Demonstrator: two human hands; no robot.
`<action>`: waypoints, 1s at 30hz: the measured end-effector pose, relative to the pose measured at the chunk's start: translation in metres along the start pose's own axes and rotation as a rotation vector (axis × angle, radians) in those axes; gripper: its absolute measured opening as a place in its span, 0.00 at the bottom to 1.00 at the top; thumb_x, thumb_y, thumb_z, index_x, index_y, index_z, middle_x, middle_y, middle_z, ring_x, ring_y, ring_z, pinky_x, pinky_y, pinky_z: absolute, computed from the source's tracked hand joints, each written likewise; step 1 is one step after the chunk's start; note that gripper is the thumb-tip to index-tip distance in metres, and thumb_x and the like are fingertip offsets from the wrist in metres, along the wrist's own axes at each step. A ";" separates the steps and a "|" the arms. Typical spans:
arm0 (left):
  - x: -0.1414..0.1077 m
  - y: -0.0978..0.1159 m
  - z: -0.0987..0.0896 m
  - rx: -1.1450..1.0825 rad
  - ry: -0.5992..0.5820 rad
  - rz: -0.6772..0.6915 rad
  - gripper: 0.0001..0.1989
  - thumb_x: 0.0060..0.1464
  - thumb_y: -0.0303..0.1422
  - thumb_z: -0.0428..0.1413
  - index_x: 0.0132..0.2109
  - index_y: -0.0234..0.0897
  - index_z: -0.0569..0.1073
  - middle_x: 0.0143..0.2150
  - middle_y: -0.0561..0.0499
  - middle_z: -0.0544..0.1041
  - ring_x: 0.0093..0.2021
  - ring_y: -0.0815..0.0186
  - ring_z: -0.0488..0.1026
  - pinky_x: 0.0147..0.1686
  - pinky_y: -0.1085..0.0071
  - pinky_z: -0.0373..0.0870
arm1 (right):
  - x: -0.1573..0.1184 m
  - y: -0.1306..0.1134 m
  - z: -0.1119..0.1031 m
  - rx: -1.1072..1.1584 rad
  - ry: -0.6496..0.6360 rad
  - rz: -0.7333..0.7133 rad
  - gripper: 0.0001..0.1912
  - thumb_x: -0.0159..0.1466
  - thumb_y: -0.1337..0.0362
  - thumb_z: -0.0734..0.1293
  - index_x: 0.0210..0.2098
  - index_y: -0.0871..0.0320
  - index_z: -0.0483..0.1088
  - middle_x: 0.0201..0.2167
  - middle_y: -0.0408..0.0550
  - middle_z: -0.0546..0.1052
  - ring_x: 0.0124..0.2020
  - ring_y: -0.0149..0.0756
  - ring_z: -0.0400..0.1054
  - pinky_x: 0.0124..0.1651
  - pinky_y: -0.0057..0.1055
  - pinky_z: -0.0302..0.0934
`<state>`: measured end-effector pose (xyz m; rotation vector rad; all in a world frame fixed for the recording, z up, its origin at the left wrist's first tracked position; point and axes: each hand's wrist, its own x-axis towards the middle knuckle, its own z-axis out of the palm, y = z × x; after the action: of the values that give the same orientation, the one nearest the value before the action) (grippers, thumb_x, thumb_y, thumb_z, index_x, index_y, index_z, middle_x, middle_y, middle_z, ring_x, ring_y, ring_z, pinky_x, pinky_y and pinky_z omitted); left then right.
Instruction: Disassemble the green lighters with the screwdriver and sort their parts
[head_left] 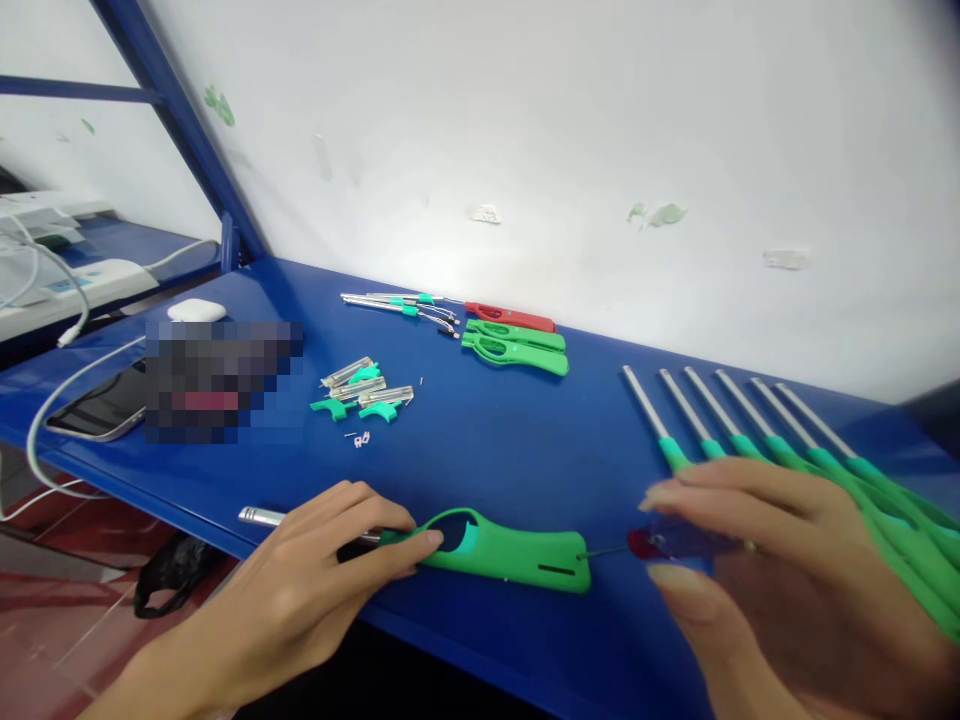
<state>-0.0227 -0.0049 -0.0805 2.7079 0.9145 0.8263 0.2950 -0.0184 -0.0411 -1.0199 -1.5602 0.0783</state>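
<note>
A green gas lighter [517, 558] with a long metal tube lies near the table's front edge. Around its tube end and trigger guard closes my left hand [315, 560], the index finger resting by the turquoise trigger. My right hand [787, 560] grips a small screwdriver [643, 543] with a red and clear handle, partly hidden by the fingers. Its thin shaft reaches the lighter's rear end. Behind lie clear fuel tanks [358, 388], loose turquoise triggers [379, 410] and tiny pinkish parts [362, 439].
Several green lighters [739, 445] lie in a row at right, partly behind my right hand. Farther back are metal tubes [382, 304], a red shell [517, 318] and green shells [517, 353]. A phone [105, 400], white case [196, 311] and cable occupy the left; a wall [562, 150] stands behind.
</note>
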 end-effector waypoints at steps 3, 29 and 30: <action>0.003 0.001 -0.001 0.007 0.007 0.008 0.25 0.74 0.17 0.48 0.67 0.42 0.75 0.51 0.46 0.78 0.46 0.63 0.73 0.44 0.68 0.71 | 0.000 -0.001 0.000 -0.011 0.005 0.023 0.14 0.66 0.68 0.76 0.49 0.45 0.83 0.39 0.40 0.82 0.36 0.31 0.78 0.36 0.26 0.74; -0.002 0.001 0.005 -0.059 0.003 -0.042 0.29 0.73 0.15 0.47 0.69 0.46 0.74 0.51 0.45 0.77 0.47 0.62 0.72 0.44 0.65 0.70 | -0.002 0.008 -0.007 -0.008 0.108 0.014 0.16 0.66 0.67 0.77 0.50 0.42 0.85 0.40 0.45 0.82 0.38 0.36 0.76 0.34 0.32 0.70; -0.002 0.001 0.005 -0.059 0.005 -0.043 0.29 0.73 0.16 0.47 0.69 0.46 0.74 0.51 0.45 0.77 0.47 0.61 0.72 0.44 0.65 0.70 | -0.002 0.009 -0.008 -0.025 0.094 0.000 0.16 0.66 0.67 0.77 0.50 0.42 0.85 0.40 0.45 0.82 0.37 0.36 0.76 0.33 0.32 0.70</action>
<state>-0.0212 -0.0066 -0.0857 2.6276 0.9301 0.8387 0.3064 -0.0179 -0.0452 -1.0286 -1.4789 0.0100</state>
